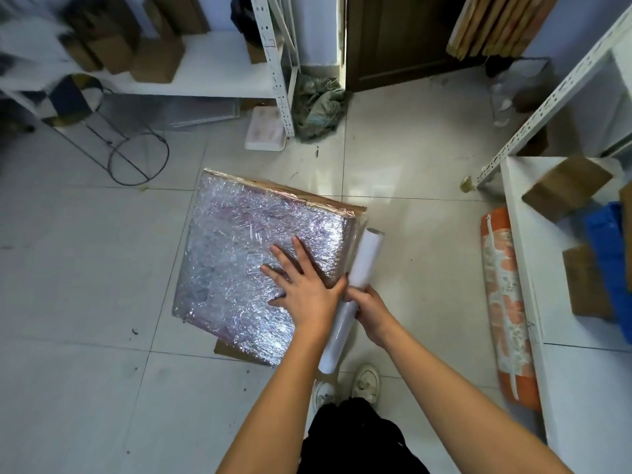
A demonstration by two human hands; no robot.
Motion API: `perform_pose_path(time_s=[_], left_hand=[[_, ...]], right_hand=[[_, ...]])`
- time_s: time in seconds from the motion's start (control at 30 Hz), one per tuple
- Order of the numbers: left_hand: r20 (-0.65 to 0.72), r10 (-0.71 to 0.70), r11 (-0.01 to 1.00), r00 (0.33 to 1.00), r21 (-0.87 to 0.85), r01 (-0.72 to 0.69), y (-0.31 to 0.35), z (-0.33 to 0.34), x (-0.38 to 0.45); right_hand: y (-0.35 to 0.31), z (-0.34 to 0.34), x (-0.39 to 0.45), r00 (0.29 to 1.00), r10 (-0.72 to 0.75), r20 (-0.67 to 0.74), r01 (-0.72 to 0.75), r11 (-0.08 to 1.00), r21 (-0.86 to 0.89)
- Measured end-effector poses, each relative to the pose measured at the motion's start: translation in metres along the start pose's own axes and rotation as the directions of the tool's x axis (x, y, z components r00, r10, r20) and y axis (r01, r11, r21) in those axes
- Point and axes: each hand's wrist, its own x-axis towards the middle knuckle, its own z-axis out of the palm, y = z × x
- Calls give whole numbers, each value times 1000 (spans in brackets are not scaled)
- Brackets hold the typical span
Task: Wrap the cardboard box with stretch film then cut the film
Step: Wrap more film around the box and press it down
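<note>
Head view: we see the cardboard box [253,248] flat on the tiled floor [85,268], dead centre, a flat square wrapped in crinkled, shiny stretch film; bare brown cardboard shows only along its 12–2 o'clock edge and at a corner at 6.

Our left hand [301,282] lies flat on the box top near its 4 o'clock corner, fingers spread straight, pressing the film. Our right hand [369,313] grips the stretch film roll [352,295] around its middle; the roll lies just beside the box's 3 o'clock edge, tilted, top end toward 1 o'clock.

Containers: white shelf unit [212,63] at 11 o'clock holds small brown cartons [154,59]; white shelf [523,234] at 3 o'clock holds more brown cartons and a blue bag [608,254]. Orange patterned roll [506,302] lies on the floor against it. Wire stool [102,131] at 10 o'clock.

No readable writing or labels anywhere.
</note>
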Motion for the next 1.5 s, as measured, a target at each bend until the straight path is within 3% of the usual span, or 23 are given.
perform_pose_path(time_s=[0.2,0.37,0.67,0.87,1.03,1.17,1.3,1.5], left_hand=[[-15,15,994,1000,-110,-17,-15,-14,-8],[-83,-44,964,996,-265,20,-20,-33,-6],[-95,-170,799,981,-596,81,-39,-43,-4],[-82,-244,709,966,-695,120,-73,-44,-7],[-53,-217,699,975,-706,117,-93,-54,0],[45,-256,648,966,-733,206,-96,-65,13],[78,-178,719,981,-670,184,-98,-66,21],[82,-213,666,974,-717,206,-97,-66,14]], right_hand=[[-5,14,-10,999,-42,-9,42,999,17],[-31,27,-15,983,-176,42,178,983,-45],[-62,48,-23,947,-274,169,317,886,-338],[-52,73,-14,946,-288,150,322,777,-540],[-47,76,-9,956,-288,57,266,768,-583],[-45,74,-10,963,-264,50,241,763,-600],[-46,75,-16,969,-235,73,226,735,-639],[-60,81,-22,966,-194,170,257,692,-674]])
